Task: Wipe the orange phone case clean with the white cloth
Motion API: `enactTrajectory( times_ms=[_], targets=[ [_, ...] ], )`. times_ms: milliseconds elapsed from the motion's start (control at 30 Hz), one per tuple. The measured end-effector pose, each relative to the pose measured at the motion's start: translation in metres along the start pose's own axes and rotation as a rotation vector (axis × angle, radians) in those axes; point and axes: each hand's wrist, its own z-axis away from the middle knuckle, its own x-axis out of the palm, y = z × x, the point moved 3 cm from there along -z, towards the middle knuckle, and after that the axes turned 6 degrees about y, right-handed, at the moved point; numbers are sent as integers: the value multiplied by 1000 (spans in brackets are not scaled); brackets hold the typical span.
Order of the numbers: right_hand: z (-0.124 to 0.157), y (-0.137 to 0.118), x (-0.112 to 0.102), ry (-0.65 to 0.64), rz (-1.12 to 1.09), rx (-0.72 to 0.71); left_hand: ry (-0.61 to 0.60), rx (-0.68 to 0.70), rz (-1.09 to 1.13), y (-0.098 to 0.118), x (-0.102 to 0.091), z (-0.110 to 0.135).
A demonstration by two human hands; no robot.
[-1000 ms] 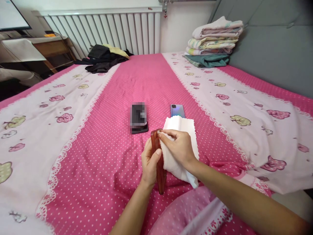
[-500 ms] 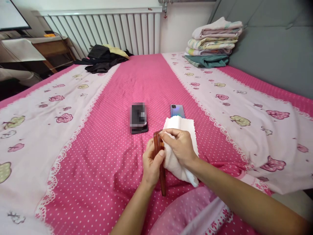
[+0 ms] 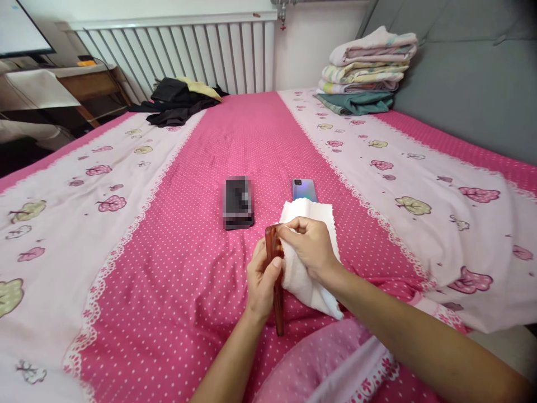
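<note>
My left hand is closed round a reddish-brown, long-handled comb, thumb on its near side. The comb stands roughly upright, its narrow handle end pointing down toward me. Most of its toothed side is hidden by my fingers and the cloth. My right hand pinches a white cloth against the upper end of the comb. One part of the cloth hangs below the right hand, and another part spreads out behind it on the bed.
Beyond the cloth lies a bluish-purple phone, its lower end covered. A dark, pixelated object rests to its left on the pink dotted bedspread. Dark clothes and folded fabrics sit at the far edge, near a radiator.
The right hand has shifted slightly at the comb's upper end, and the cloth's hanging part has moved with it. The comb's top has tilted a little. The view has turned slightly.
</note>
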Motion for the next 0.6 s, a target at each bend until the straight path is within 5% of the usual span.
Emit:
enactTrajectory(
  times_ms=[300,600],
  targets=[
    [-6,9,-1,-6,-60,93,4,-7,30,5,0,-1],
    [1,-7,0,-51,-4,-94,40,-49,80,-1,-3,-3]
  ],
)
